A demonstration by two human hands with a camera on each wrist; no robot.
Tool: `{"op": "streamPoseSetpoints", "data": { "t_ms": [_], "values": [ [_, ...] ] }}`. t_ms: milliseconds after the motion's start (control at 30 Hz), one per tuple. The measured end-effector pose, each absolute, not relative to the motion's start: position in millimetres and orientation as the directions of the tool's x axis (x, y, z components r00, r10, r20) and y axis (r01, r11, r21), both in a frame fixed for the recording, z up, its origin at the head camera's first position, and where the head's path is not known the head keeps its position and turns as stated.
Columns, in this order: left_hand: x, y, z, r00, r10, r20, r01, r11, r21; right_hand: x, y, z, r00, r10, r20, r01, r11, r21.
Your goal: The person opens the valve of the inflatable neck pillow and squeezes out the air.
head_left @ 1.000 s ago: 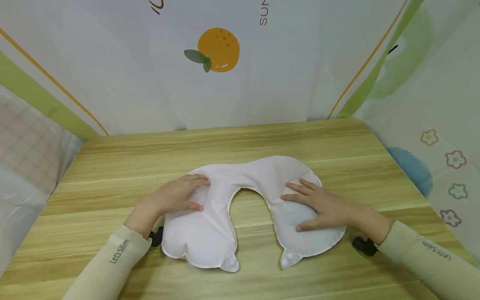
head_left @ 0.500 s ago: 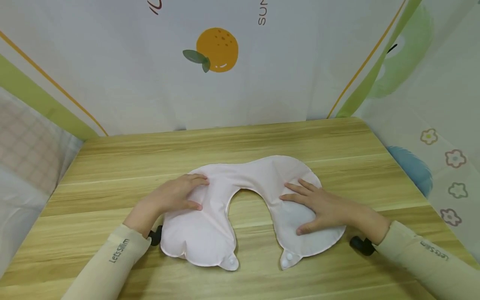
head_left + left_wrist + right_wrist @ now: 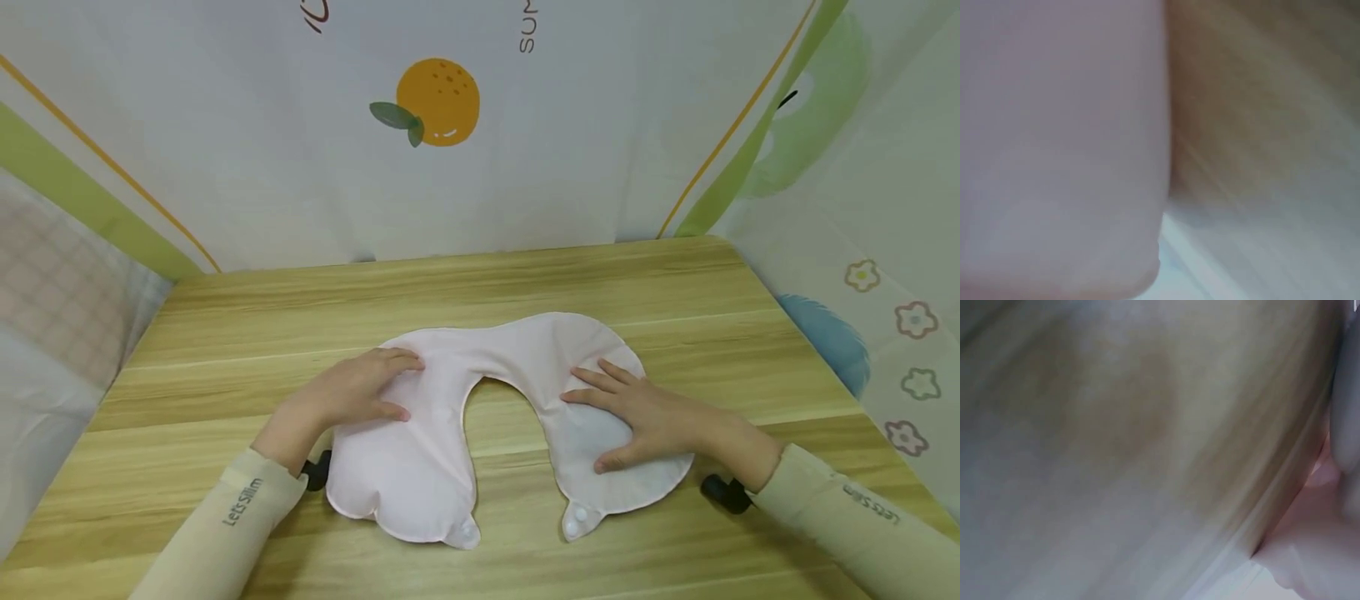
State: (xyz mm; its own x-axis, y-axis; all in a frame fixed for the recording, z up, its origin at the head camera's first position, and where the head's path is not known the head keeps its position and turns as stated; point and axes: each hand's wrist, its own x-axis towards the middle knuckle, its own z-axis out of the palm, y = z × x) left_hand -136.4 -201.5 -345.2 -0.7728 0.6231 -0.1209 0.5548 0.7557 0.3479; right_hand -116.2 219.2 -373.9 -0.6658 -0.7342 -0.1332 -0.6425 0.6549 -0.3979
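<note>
"The wood-grain desk [image 3: 480, 287] meets a fruit-print sheet [image 3: 247, 125]. Where's the pillow [image 3: 487, 350]?"

"Lying on the desk, its U opening on the near side."

"How will it handle?"

"Light and soft, I'd guess, perhaps slippery; take both outer edges."

"Pose?"

"Forearms [image 3: 228, 521] slant inward; left hand [image 3: 356, 387] resting on it, thumb apart from fingers; right hand [image 3: 652, 412] opposite, fingers spread."

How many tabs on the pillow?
2: left tab at the pillow's near left end, right tab at its near right end. Any underneath would be hidden.
</note>
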Motion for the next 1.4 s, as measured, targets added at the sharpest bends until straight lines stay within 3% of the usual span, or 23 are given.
{"op": "streamPoseSetpoints", "data": {
  "t_ms": [433,600,800,1067,1267,1400],
  "values": [
    [-134.4,-169.3,-320.3,-0.733,0.678,-0.054,0.623,0.701,0.348,-113.4,221.9,-369.6,-0.654,-0.748,-0.111,-0.647,0.630,-0.430],
    [-129.6,-162.3,-301.7,-0.725,0.687,-0.058,0.641,0.702,0.311,-118.0,226.3,-362.2,-0.659,-0.752,-0.015,-0.663,0.589,-0.462],
    [-126.7,-157.3,-276.3,-0.713,0.700,-0.037,0.664,0.692,0.282,-129.4,230.1,-349.7,-0.658,-0.749,0.077,-0.708,0.581,-0.401],
    [-132.5,-125.5,-283.1,-0.637,0.770,-0.033,0.730,0.616,0.297,-140.8,230.3,-349.2,-0.633,-0.760,0.147,-0.756,0.566,-0.328],
    [-143.9,-84.3,-303.3,-0.529,0.849,-0.022,0.794,0.503,0.342,-148.4,232.3,-355.1,-0.643,-0.751,0.151,-0.749,0.576,-0.327],
    [-154.6,-61.9,-312.0,-0.493,0.869,-0.035,0.810,0.473,0.346,-154.2,232.3,-358.9,-0.643,-0.748,0.163,-0.750,0.571,-0.335]
  ]
}}
